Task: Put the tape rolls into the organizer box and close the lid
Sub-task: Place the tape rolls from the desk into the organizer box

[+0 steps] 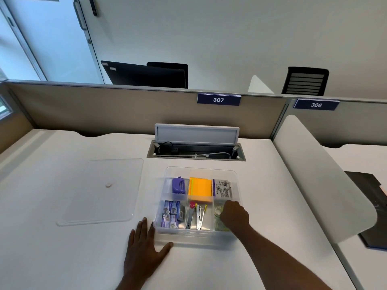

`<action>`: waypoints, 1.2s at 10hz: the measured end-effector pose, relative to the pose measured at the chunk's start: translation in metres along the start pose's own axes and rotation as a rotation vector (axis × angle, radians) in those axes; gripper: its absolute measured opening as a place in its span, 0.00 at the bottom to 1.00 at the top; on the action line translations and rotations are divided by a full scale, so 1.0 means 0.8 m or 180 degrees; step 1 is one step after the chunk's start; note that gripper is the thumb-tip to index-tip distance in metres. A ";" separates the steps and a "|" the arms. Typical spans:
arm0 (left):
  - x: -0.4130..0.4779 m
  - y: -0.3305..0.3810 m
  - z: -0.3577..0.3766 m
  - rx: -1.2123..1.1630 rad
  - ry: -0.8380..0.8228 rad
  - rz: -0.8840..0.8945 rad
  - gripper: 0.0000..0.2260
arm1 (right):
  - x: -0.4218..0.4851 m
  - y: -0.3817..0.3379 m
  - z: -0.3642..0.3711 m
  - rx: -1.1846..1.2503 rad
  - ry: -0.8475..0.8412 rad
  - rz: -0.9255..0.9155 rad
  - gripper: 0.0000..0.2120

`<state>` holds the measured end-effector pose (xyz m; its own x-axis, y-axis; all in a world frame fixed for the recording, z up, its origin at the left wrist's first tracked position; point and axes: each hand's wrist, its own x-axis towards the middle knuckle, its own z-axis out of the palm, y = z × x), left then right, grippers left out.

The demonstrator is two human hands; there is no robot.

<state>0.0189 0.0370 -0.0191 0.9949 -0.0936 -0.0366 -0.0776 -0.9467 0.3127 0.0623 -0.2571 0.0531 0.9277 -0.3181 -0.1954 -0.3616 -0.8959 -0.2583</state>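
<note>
A: Right hand curled down inside the clear plastic organizer box, in its near-right compartment, over the transparent tape rolls lying there. Gripping a roll or just letting go? Cannot tell; fingers hidden.

B: Left hand flat and relaxed on the white matte desk, holding nothing, thumb touching the box's near-left corner.

A: Risks: smooth thin-walled box sliding on that slick desk if nudged. Round glossy rolls possibly standing too tall, stopping the lid from seating.

B: Clear flat rectangular lid with rounded corners left of the box, apart from it, hard to spot against the white; small round knob at its centre. Easy to fumble.

A: Also inside the box: purple hole punch, orange sticky-note pad, metal stapler, small cardboard staple boxes. Snagging any of these while withdrawing looks unlikely.
</note>
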 end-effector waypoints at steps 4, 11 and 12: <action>0.003 0.000 0.002 0.0015 -0.0031 -0.0031 0.45 | -0.012 0.003 0.010 -0.0221 0.0019 -0.0543 0.12; 0.001 0.003 -0.003 0.0084 0.0029 -0.0036 0.44 | -0.006 0.000 -0.025 0.0007 -0.0613 0.0027 0.16; 0.001 0.004 -0.003 0.0087 0.0037 -0.0032 0.44 | -0.010 0.005 -0.023 -0.0318 -0.0788 -0.0145 0.18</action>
<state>0.0194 0.0349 -0.0156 0.9963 -0.0807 -0.0283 -0.0693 -0.9556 0.2864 0.0553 -0.2636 0.0711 0.8873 -0.2022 -0.4144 -0.2976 -0.9376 -0.1797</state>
